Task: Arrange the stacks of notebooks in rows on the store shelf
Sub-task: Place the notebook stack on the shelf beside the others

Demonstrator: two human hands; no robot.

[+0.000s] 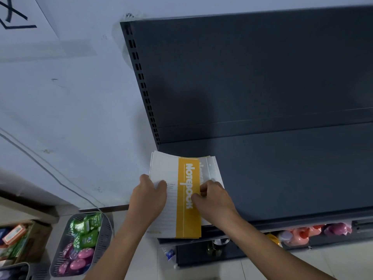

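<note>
On my screen the view is rather dim, with a cold blue tone. The light seems to come from above and behind the person, because a soft, wide shadow lies on the back panel of the dark shelf, at 12 o'clock from the stack of notebooks. The white covers are the brightest part, without glare. The wall at 9 o'clock is evenly lit. The wide lens bends the shelf's edges near 1 o'clock. The small print on the covers is blurred, and the basket at 7 o'clock looks slightly soft.
</note>
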